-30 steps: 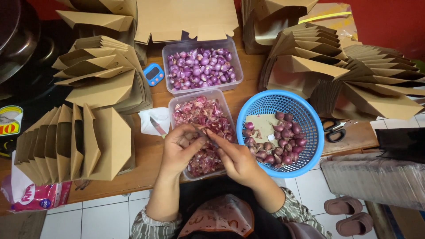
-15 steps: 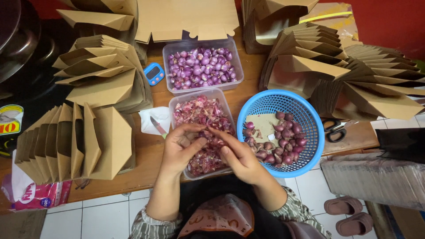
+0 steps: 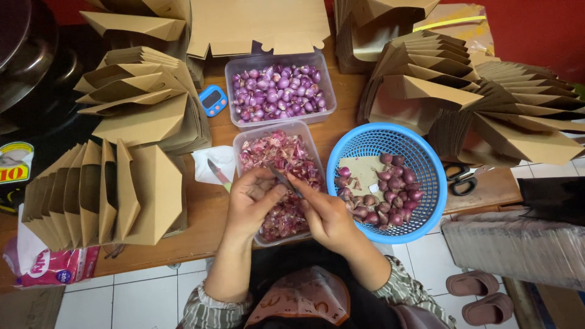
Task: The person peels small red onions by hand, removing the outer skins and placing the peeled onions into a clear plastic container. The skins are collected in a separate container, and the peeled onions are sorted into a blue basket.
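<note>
My left hand [image 3: 253, 201] and my right hand [image 3: 323, 213] meet over a clear plastic tub of reddish shallot peels [image 3: 281, 159]. A small knife [image 3: 281, 180] sits in my right hand, its blade pointing up-left to my left fingers. Those fingers close around a shallot that is mostly hidden. Just right of my right hand, a blue plastic basket [image 3: 390, 143] holds unpeeled shallots [image 3: 390, 195] and a scrap of brown paper. A second clear tub of peeled purple shallots [image 3: 277, 91] stands beyond the peel tub.
Stacks of folded brown cardboard boxes [image 3: 103, 195] crowd the wooden table at left, back and right [image 3: 487, 103]. A small blue timer [image 3: 213, 100], a second knife on white tissue [image 3: 216, 172] and black scissors [image 3: 460, 180] lie nearby. Sandals [image 3: 481, 295] rest on the tiled floor.
My hands have stayed over the peel tub, with only small shifts of the fingers and the knife blade against the shallot.
</note>
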